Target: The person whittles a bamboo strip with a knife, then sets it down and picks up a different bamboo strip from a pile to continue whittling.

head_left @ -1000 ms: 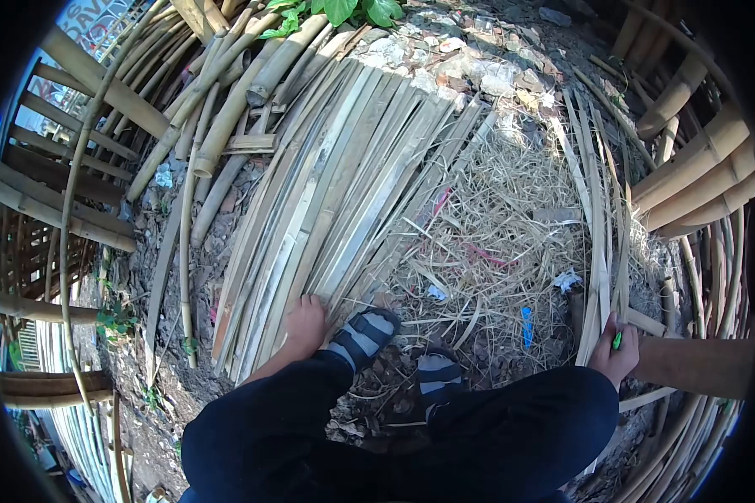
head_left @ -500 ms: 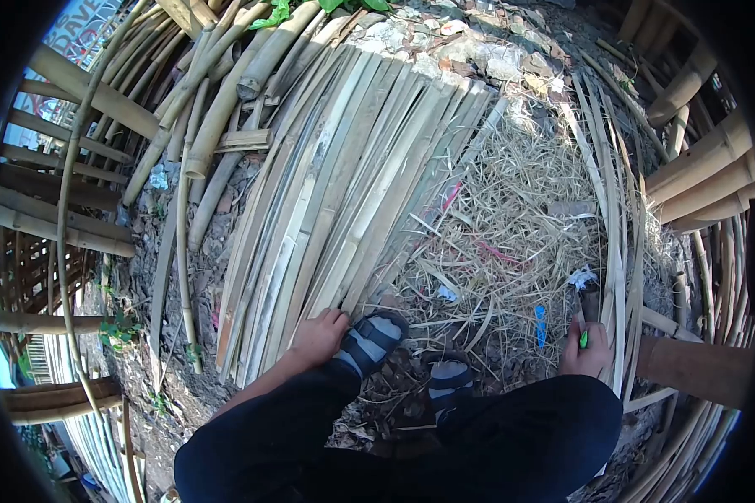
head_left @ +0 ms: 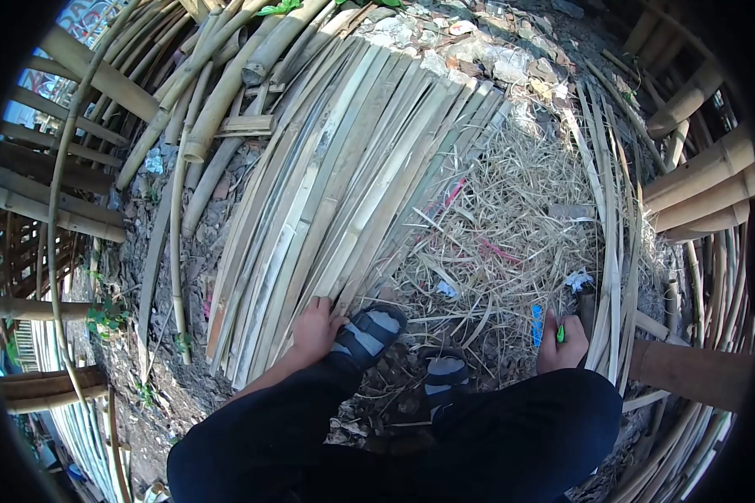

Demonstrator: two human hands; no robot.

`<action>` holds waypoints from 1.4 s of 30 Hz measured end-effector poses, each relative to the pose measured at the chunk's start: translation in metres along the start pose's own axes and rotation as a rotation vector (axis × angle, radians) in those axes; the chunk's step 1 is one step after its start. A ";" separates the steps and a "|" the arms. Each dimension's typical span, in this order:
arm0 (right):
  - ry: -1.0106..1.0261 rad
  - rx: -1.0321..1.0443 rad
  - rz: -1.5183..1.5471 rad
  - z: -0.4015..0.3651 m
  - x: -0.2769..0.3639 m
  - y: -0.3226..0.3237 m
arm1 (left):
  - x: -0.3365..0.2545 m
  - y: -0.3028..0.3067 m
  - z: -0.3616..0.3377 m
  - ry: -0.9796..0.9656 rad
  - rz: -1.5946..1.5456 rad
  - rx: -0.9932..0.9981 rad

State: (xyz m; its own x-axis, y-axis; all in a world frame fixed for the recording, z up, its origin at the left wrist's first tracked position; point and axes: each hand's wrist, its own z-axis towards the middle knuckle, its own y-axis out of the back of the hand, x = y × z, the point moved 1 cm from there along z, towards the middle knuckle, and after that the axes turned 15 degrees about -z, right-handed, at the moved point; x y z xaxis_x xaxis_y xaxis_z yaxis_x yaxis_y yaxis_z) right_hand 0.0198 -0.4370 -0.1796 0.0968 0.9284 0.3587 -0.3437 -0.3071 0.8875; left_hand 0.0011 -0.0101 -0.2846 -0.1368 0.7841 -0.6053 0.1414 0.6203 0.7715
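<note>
On bamboo slats (head_left: 344, 193), left hand (head_left: 315, 329) rests — right hand (head_left: 559, 347) holds green object (head_left: 560, 334).

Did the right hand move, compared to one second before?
Yes. The right hand, holding a green object, moved leftward, off the thin slat bundle and closer to the blue piece.

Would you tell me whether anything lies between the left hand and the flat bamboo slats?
Nothing visible does: the left hand rests on the near ends of the bamboo slats, beside the sandalled foot. The right hand, gripping a small green object, is well apart.
</note>
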 end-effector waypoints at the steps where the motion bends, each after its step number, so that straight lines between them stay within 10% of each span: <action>1: -0.009 -0.003 0.006 0.000 0.000 -0.001 | 0.001 0.001 -0.003 0.024 0.000 -0.001; 20: -0.016 0.057 -0.037 -0.002 -0.003 -0.008 | 0.047 0.010 0.010 0.152 -0.294 0.392; 42: 0.022 0.101 -0.038 -0.002 -0.010 -0.014 | 0.049 0.161 0.106 0.153 -0.427 0.528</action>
State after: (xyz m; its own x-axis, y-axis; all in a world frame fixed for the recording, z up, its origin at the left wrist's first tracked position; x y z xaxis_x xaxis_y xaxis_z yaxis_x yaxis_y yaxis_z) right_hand 0.0216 -0.4417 -0.1964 0.0871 0.9437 0.3191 -0.2443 -0.2903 0.9252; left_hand 0.1217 0.1306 -0.2106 -0.4181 0.4818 -0.7701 0.4968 0.8310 0.2502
